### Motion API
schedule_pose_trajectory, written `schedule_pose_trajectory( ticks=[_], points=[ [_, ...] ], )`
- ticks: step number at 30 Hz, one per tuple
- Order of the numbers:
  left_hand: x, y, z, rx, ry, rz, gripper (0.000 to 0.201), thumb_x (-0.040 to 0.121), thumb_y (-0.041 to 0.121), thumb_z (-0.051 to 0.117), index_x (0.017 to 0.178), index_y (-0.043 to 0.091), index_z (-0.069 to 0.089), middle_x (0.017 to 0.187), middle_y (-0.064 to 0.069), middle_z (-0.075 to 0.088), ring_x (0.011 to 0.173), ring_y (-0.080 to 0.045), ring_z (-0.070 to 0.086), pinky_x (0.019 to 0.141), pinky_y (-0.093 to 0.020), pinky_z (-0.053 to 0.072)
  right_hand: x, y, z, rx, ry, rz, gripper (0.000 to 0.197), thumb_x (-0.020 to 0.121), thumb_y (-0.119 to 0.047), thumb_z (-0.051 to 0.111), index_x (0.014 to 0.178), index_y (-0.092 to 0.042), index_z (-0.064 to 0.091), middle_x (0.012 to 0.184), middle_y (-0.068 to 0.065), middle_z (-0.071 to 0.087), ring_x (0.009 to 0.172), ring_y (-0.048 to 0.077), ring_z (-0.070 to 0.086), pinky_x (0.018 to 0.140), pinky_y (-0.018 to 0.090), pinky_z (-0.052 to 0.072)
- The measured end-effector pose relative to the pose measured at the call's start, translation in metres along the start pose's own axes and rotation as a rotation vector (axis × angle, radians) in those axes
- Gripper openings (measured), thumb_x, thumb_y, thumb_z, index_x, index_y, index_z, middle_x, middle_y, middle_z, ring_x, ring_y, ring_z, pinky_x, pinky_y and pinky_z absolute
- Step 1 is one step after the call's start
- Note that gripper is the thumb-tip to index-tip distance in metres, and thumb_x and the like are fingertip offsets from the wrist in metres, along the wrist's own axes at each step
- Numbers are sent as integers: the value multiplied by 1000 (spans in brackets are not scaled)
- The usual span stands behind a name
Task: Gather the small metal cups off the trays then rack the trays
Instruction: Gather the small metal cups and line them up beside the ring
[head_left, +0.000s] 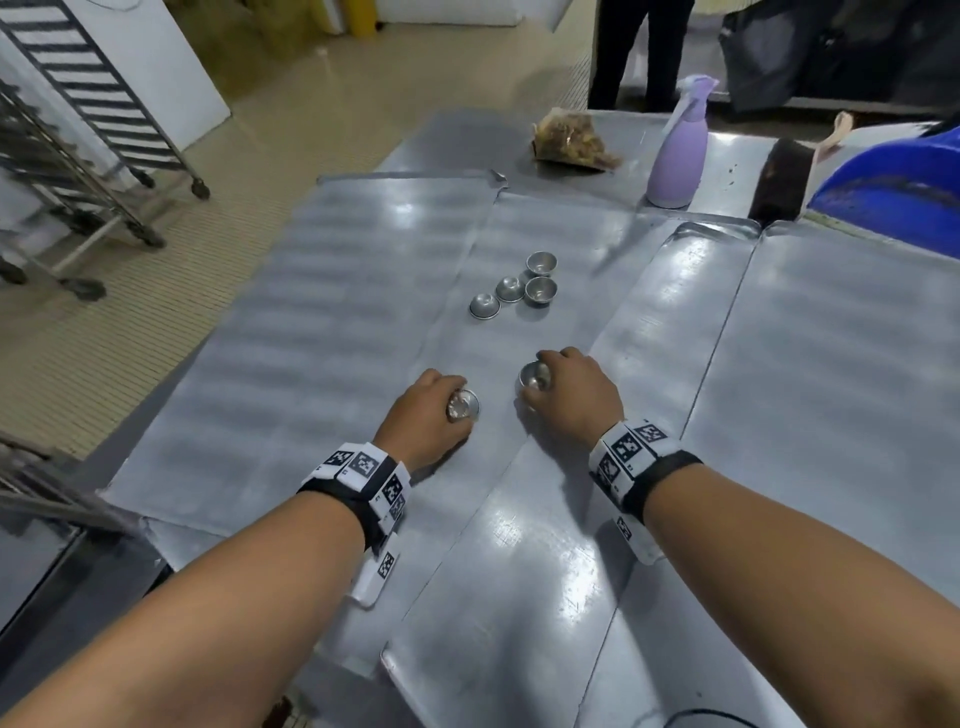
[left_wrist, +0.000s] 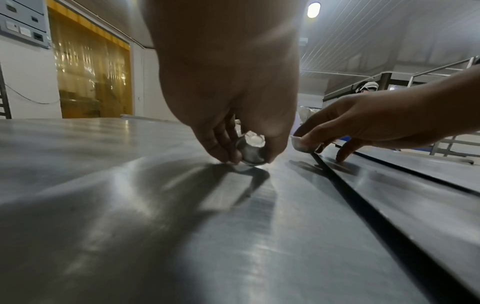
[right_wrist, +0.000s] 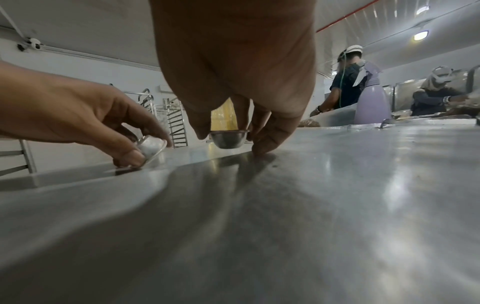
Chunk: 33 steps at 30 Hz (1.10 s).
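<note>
Six small metal cups are counted on the middle tray (head_left: 519, 519). One cup (head_left: 464, 404) is pinched, tilted on its side, in the curled fingers of the left hand (head_left: 423, 415), low against the tray. A second cup (head_left: 534, 375) is gripped by its rim, mouth up, in the fingertips of the right hand (head_left: 571, 400), just above the tray; one finger of that hand touches the metal, as the right wrist view shows. The four loose cups (head_left: 514, 287) are clustered at 12 o'clock from the hands: two stand mouth up, two lie mouth down, and some are touching.

Four trays are seen side by side on the tabletop (head_left: 457, 140), their long edges overlapping or just beside each other. A wide bare stretch of tray is left at 9 o'clock of the left hand, up to the table edge, and more at 3 o'clock of the right hand.

At 1 o'clock, beyond the trays, a purple spray bottle (head_left: 678, 161) and a bag of brown scraps (head_left: 571, 140) are stood. One wheeled rack (head_left: 104, 119) is parked on the floor at 10 o'clock.
</note>
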<state>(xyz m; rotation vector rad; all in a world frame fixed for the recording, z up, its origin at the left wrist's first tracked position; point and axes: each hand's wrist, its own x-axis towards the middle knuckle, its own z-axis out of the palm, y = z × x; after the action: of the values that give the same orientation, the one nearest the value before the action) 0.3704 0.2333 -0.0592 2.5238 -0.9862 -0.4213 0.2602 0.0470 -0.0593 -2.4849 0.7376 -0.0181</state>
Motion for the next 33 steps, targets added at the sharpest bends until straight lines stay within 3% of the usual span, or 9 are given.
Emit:
schedule_pose_trajectory(
  ticks=[4,6,12,16,22,25,29,33],
  points=[
    [-12,-7,-5,-24,35,47,27,78,25,72,101,18,60,102,2,55,92,-23,59,77,-31,46,-29,-6,4,48,17,68,45,88,-40,58,129,-22,57,129,6,54,120,31,50,90,40,45],
    [-19,-13,-5,-31,31,65,25,79,26,74,96,19,57,99,3,54,89,-21,58,74,-29,42,-42,-6,8,46,18,95,46,87,-41,58,129,-23,57,128,5,55,118,31,52,89,40,46],
    [-40,-19,-9,-62,-26,97,47,73,37,82,110,18,61,106,1,63,93,-20,60,79,-31,49,-87,-17,16,53,69,149,33,87,-37,57,116,-20,61,117,4,57,107,28,55,81,35,43],
    [-45,-16,-9,-71,-107,83,77,68,40,86,135,17,56,128,-1,62,114,-20,59,92,-28,46,-107,-23,22,61,100,164,23,87,-37,56,104,-22,61,100,-2,51,100,26,55,74,34,41],
    [-49,-7,-7,43,-170,130,52,71,40,82,116,17,67,111,-2,63,103,-21,60,77,-25,38,-124,-18,31,74,76,185,29,85,-40,56,105,-20,60,97,-2,45,97,27,56,72,32,39],
    [-54,0,-7,24,-161,176,50,73,42,79,116,20,67,112,-1,64,104,-21,60,81,-28,43,-128,-16,28,103,70,191,30,90,-33,58,115,-16,61,106,5,52,99,30,59,74,29,38],
    [-63,25,-9,-1,-192,293,49,74,45,75,117,25,64,110,0,67,105,-21,60,88,-35,49,-148,-12,19,154,125,217,55,90,-31,61,141,-15,50,132,9,52,115,30,56,91,33,44],
    [-75,61,-7,-21,-202,404,51,81,37,74,127,19,62,121,-2,67,111,-22,60,89,-30,46,-177,-5,8,217,192,243,57,85,-29,67,139,-15,53,131,7,53,114,27,57,90,30,43]
  ],
)
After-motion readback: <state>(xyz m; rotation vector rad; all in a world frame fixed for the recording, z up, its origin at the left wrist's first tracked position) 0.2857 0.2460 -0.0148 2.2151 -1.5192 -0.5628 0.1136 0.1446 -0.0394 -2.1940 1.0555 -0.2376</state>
